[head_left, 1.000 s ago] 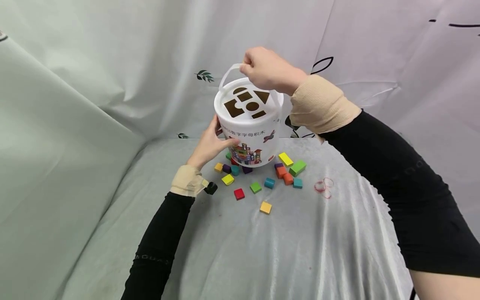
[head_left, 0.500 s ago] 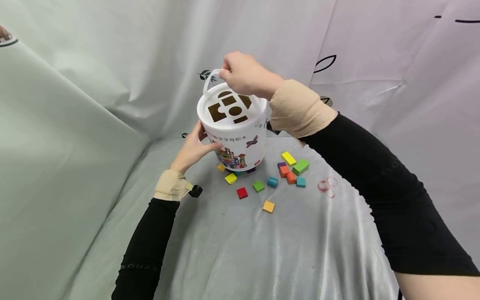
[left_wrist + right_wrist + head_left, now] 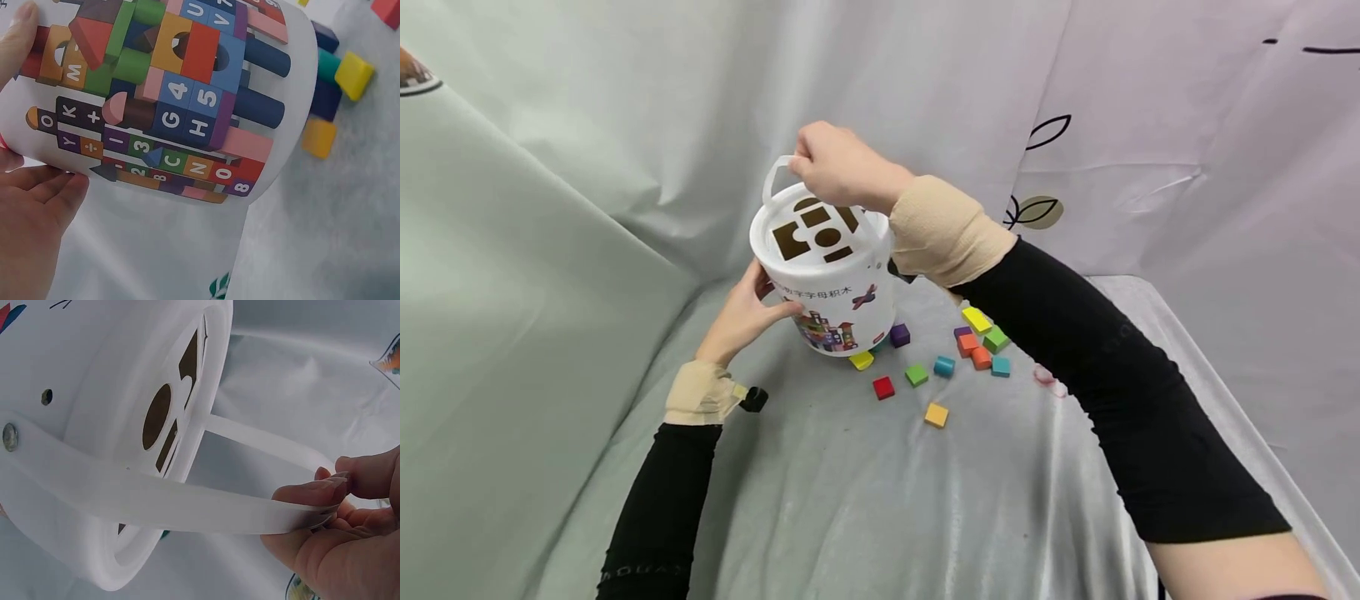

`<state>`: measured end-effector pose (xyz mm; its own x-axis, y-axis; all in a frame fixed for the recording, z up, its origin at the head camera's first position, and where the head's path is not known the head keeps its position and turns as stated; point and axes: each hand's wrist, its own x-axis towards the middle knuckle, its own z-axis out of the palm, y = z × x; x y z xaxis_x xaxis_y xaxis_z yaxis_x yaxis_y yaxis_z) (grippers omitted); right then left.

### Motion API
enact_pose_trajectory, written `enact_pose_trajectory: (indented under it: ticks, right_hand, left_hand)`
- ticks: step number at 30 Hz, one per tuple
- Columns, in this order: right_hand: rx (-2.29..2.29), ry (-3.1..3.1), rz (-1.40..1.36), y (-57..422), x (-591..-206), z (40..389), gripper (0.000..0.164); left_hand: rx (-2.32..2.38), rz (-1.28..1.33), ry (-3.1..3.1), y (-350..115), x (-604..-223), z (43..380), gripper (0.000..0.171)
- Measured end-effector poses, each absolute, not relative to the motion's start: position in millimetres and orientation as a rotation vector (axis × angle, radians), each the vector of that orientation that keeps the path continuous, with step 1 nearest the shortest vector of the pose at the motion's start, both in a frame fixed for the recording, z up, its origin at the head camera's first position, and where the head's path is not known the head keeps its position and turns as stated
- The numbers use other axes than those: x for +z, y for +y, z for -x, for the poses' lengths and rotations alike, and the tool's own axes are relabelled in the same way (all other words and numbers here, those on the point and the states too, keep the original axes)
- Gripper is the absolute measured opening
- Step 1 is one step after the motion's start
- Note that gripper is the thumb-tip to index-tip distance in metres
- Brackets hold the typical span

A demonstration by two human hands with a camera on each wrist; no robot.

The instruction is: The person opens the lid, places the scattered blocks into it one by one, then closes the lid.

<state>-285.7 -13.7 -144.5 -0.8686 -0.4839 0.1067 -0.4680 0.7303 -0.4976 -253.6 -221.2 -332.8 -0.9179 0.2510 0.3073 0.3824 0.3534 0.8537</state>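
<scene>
Head view: a white bucket (image 3: 850, 287) is at the far side of a grey, cloth-covered tabletop (image 3: 842, 500), left of centre; from where I stand I cannot tell whether its base touches the cloth. Its white lid (image 3: 812, 257) has cut-out shapes, a circle and rectangles among them. The right hand (image 3: 850, 171) reaches across above the lid, its grip pinching the raised white handle (image 3: 187, 505) between thumb and fingers. The left hand (image 3: 741, 321) lies against the near left side, its grip spread wide, thumb along the front and fingers round behind. A printed picture (image 3: 187, 106) of lettered, numbered blocks covers that part of the wall. Just beside the base are a purple block (image 3: 899, 336) and a partly hidden yellow block (image 3: 861, 360). Further right, a red block (image 3: 883, 387), a green block (image 3: 917, 375) and a blue cylinder (image 3: 944, 367) lie apart. A pale orange block (image 3: 936, 415) lies nearest the person, and more colours cluster beyond. Both arms wear black sleeves (image 3: 1075, 333) and beige wrist wraps (image 3: 955, 233).
</scene>
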Motion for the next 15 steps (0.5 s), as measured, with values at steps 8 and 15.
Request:
enact_pose_trajectory:
  ticks: [8, 15]
  right_hand:
    - [-0.819, 2.895, 0.801, -24.4, -147.2, 285.4, 0.024]
    - [-0.863, 2.837, 0.844, -46.2, -146.3, 281.4, 0.021]
  left_hand:
    - [-1.629, 0.617, -2.466, -234.0, -333.0, 252.3, 0.098]
    - [-1.581, 0.563, -2.497, -252.4, -331.6, 240.5, 0.091]
